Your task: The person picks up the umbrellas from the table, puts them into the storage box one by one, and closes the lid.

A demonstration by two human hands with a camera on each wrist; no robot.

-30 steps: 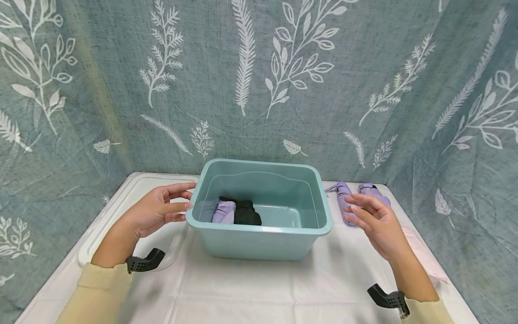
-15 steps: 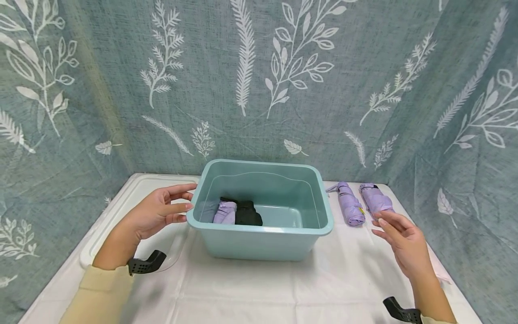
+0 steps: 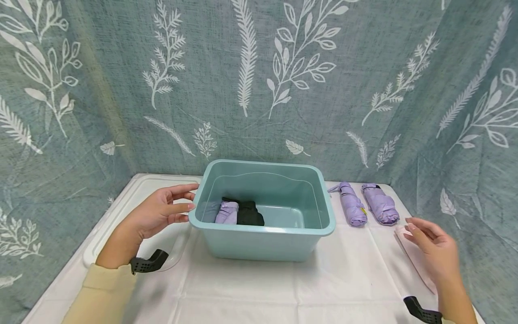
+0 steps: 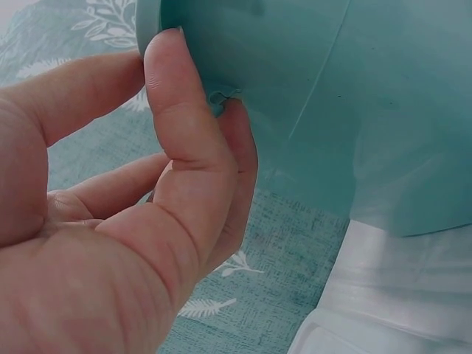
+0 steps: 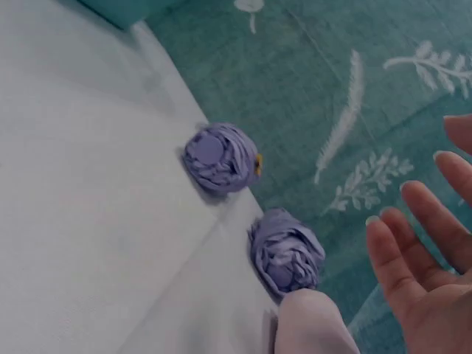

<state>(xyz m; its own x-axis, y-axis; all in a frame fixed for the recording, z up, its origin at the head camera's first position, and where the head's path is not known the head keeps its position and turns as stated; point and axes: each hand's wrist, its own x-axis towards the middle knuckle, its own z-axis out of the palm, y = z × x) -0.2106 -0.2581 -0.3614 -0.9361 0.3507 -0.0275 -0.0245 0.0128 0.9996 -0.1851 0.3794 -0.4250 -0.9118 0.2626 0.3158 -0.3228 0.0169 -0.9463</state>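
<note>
My left hand [image 3: 163,209] is at the left end of a blue-green plastic tub [image 3: 263,243]; its fingertips touch the rim from outside. Inside, at the left, a rolled purple bundle [image 3: 227,213] lies beside a black one [image 3: 249,213], both looking like folded umbrellas. My right hand [image 3: 435,247], loosely spread and holding nothing, hovers over a long pale pink object [image 3: 417,261]; in the right wrist view, the rounded end of the pink object [image 5: 313,324] shows beside the fingers. Two folded purple umbrellas, one nearer the tub [image 3: 353,204] and one further right [image 3: 380,204], lie behind it.
A white lid [image 3: 145,189] lies left of the tub, partly under my left arm. White cloth [image 3: 243,288] covers the table. A teal curtain [image 3: 263,90] with white leaf prints hangs close behind the table and along both sides.
My right hand has moved right and toward me, from over the purple umbrellas to over the pale pink object, uncovering both umbrellas. My left hand has stayed at the tub's rim.
</note>
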